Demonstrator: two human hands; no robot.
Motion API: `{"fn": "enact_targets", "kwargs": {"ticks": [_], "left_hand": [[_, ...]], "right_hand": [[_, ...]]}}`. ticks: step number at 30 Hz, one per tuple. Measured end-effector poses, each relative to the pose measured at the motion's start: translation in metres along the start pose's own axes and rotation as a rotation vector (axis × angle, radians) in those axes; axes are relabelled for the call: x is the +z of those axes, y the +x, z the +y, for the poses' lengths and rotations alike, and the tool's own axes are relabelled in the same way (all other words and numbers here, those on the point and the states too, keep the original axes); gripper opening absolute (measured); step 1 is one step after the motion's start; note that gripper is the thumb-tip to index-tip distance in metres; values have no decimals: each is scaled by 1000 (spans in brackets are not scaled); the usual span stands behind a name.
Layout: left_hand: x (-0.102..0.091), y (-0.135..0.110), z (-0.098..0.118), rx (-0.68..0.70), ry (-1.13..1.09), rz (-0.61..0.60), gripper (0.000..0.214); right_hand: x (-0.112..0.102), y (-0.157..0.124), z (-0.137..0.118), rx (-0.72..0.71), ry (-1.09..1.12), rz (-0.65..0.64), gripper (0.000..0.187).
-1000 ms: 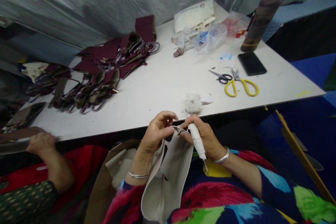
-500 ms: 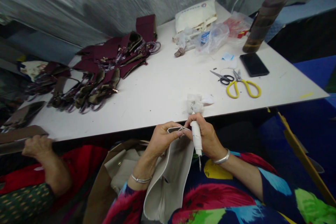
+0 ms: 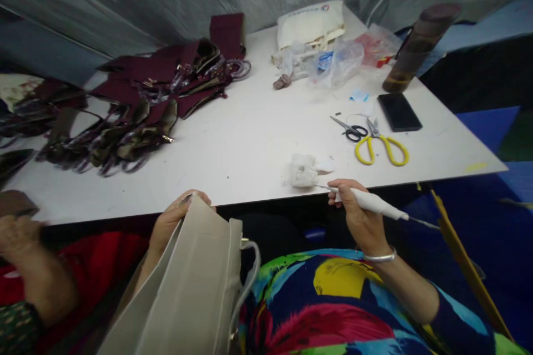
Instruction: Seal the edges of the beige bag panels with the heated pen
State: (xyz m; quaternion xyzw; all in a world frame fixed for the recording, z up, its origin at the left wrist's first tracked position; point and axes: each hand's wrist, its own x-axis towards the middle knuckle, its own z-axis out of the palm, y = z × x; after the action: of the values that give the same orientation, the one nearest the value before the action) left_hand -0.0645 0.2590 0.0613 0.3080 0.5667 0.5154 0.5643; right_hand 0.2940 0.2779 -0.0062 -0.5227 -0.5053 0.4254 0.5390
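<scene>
My left hand is closed on the top edge of a beige bag that stands on my lap, its clear-wrapped handle hanging at the right side. My right hand grips a white-wrapped pen-like tool with a thin cord at its rear, held level by the table's front edge. The tool's metal tip points left and touches a small white wad lying on the table.
On the white table lie a heap of maroon and brown bag pieces, yellow scissors, small black scissors, a black phone, a brown flask and plastic bags. Another person's hand is at the left edge.
My hands have parted. The left has swung the beige bag down to the left; the right has turned the tool level and brought its tip to the white wad.
</scene>
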Motion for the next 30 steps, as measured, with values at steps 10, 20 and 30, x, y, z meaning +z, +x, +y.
{"fn": "enact_targets", "kwargs": {"ticks": [10,20,30], "left_hand": [[150,-1,-87,-93,348,-72,13],[156,9,-84,-198,409,-155,16],[155,15,-92,-251,405,-160,19]], "right_hand": [[-1,25,2,-98,-207,-47,24],[2,31,16,-270,-248,-49,17],[-25,82,55,-535,-647,-193,36]]}}
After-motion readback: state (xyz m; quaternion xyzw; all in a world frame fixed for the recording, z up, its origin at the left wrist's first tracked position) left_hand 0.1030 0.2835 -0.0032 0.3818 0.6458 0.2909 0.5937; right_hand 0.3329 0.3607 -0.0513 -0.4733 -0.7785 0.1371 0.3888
